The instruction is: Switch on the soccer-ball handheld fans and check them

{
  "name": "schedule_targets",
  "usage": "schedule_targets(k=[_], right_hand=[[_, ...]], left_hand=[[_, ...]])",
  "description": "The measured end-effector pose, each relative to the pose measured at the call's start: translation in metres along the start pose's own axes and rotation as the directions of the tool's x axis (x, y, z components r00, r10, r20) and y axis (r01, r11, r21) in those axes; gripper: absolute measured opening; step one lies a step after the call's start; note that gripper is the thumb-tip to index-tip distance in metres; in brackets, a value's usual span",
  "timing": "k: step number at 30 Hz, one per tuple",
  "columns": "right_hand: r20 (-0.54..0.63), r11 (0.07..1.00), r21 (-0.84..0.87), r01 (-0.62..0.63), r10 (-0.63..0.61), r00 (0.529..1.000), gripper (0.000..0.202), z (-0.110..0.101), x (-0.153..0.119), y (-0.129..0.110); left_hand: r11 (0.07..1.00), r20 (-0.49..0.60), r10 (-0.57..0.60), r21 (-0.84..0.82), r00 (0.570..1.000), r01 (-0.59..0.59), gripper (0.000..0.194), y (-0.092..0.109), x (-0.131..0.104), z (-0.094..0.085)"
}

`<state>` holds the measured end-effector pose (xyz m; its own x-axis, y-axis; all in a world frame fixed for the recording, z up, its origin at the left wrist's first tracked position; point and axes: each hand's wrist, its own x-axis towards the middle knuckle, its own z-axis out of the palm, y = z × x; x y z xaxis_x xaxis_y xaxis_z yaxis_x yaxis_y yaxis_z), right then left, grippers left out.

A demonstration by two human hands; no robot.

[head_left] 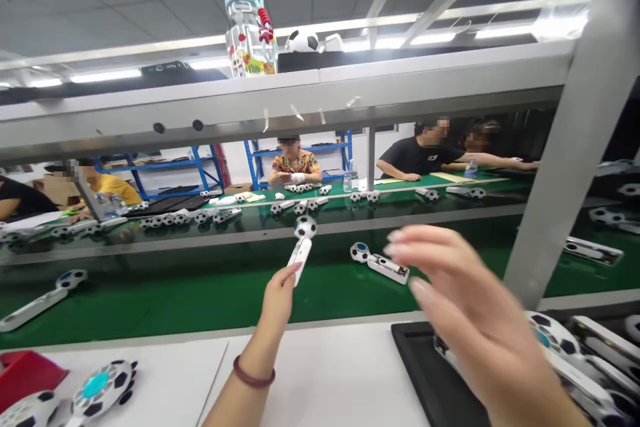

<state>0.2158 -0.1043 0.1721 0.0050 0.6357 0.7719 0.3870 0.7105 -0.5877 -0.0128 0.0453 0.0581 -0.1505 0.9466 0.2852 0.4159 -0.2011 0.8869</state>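
My left hand (279,293), with a dark red band at the wrist, grips the white handle of a device with a football-patterned round head (305,227), held over the green belt (200,297). At the right, my right hand (450,280) is raised with thumb and fingers apart, nothing between them. Just left of its fingertips, a similar device with an open handle (387,268) lies on the belt. Part of a black tray (417,373) is hidden beneath my right hand.
More football devices (100,387) lie on the white table at left, beside a red bin (30,373). Others fill the tray at right. A grey post (560,180) stands at right; a shelf beam (300,100) crosses above, holding a bottle (247,33). Several people sit beyond the belt.
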Motion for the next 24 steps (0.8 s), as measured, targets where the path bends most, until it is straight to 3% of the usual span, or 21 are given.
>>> schedule_targets(k=[2,4,6,7,9,12,14,16,19,22,24], right_hand=[[0.14,0.969,-0.001,-0.248,0.245,0.959,0.038,0.017,0.012,0.007],[0.315,0.884,0.047,-0.464,0.428,0.847,0.05,0.032,0.018,0.015],[0.465,0.805,0.17,-0.568,0.443,0.766,0.06,0.041,0.019,0.023],[0.503,0.773,0.258,-0.58,0.405,0.764,0.066,0.044,0.019,0.026],[0.491,0.71,0.423,-0.563,0.343,0.801,0.076,0.048,0.018,0.032],[0.399,0.649,0.527,-0.549,0.381,0.834,0.081,0.051,0.018,0.042],[0.367,0.645,0.521,-0.559,0.422,0.829,0.076,0.053,0.019,0.049],[0.323,0.672,0.52,-0.527,0.416,0.85,0.071,0.055,0.021,0.055],[0.228,0.749,0.517,-0.415,0.347,0.91,0.064,0.057,0.021,0.058],[0.141,0.864,0.404,-0.302,0.267,0.953,0.057,0.057,0.018,0.056],[0.098,0.941,0.246,-0.234,0.216,0.971,0.054,0.056,0.015,0.052]], left_hand=[[0.991,-0.015,0.134,-0.013,0.991,-0.134,0.033,0.03,-0.021,-0.01],[0.859,-0.025,0.492,0.181,0.87,-0.48,0.032,0.057,-0.039,-0.024],[0.686,0.005,0.68,0.351,0.733,-0.638,0.034,0.076,-0.054,-0.034],[0.61,0.026,0.733,0.415,0.679,-0.675,0.034,0.081,-0.061,-0.036],[0.496,0.076,0.795,0.49,0.602,-0.717,0.033,0.085,-0.07,-0.033],[0.422,0.118,0.832,0.502,0.543,-0.755,0.031,0.08,-0.076,-0.019],[0.443,0.1,0.829,0.482,0.55,-0.756,0.033,0.074,-0.077,-0.01],[0.498,0.093,0.804,0.433,0.587,-0.751,0.034,0.071,-0.077,-0.006],[0.665,0.17,0.678,0.273,0.715,-0.695,0.031,0.073,-0.079,-0.01],[0.874,0.338,0.46,-0.012,0.821,-0.485,0.03,0.081,-0.084,-0.018],[0.947,0.485,0.318,-0.209,0.815,-0.245,0.052,0.087,-0.088,-0.021]])
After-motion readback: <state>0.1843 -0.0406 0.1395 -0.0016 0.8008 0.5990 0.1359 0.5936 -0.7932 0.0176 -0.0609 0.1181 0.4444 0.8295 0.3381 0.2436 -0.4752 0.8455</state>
